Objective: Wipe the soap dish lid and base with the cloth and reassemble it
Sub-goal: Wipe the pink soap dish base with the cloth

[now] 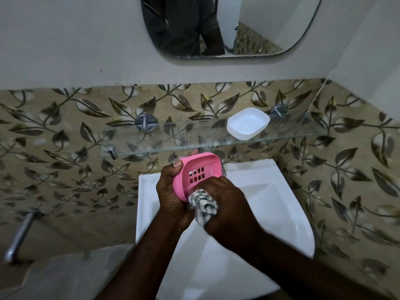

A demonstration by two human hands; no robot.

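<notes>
My left hand [171, 191] grips the slotted pink plastic soap-dish part [198, 172] while my right hand [227, 200] clenches the striped cloth [202, 202] inside it; the white plastic half [247, 123] waits on the glass shelf [292, 131], unassembled.

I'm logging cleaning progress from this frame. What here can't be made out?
Head view only:
- Near end of the pink tray: covered by the right hand and cloth.
- Tray's underside: behind the left hand.
- Tap: hidden behind the tray.
- White dish on the glass shelf: residue too small to judge.

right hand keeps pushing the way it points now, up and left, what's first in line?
The pink soap dish part: the right hand already presses the cloth into it. Behind sits the left hand.
</notes>
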